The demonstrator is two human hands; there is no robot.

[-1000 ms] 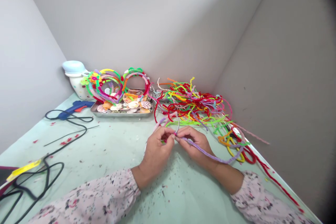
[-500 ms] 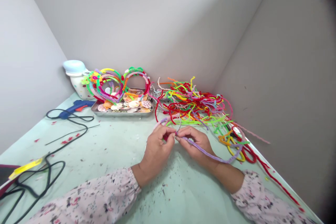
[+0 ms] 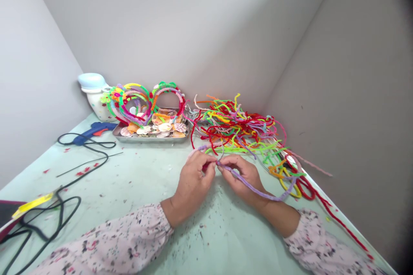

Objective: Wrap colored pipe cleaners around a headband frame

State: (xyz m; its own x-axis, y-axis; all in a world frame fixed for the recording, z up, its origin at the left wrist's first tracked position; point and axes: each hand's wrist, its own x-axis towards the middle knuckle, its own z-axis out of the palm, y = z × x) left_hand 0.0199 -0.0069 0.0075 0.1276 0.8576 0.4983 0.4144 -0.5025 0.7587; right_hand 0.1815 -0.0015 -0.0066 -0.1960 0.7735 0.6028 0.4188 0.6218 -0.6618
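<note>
Lilac pipe cleaner (image 3: pixel 258 188) pinched in grip of left hand (image 3: pixel 192 184) and right hand (image 3: pixel 241 179).

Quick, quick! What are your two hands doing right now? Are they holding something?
Left hand: closed, pinching the lilac pipe cleaner.
Right hand: closed, pinching the lilac pipe cleaner too.

Pipe cleaner heap (image 3: pixel 238 131) beyond my right hand (image 3: pixel 241 178), shell tray (image 3: pixel 150 135) ahead of my left hand (image 3: pixel 193 182), black cord (image 3: pixel 87 159) across the counter's (image 3: pixel 135 184) left side
</note>
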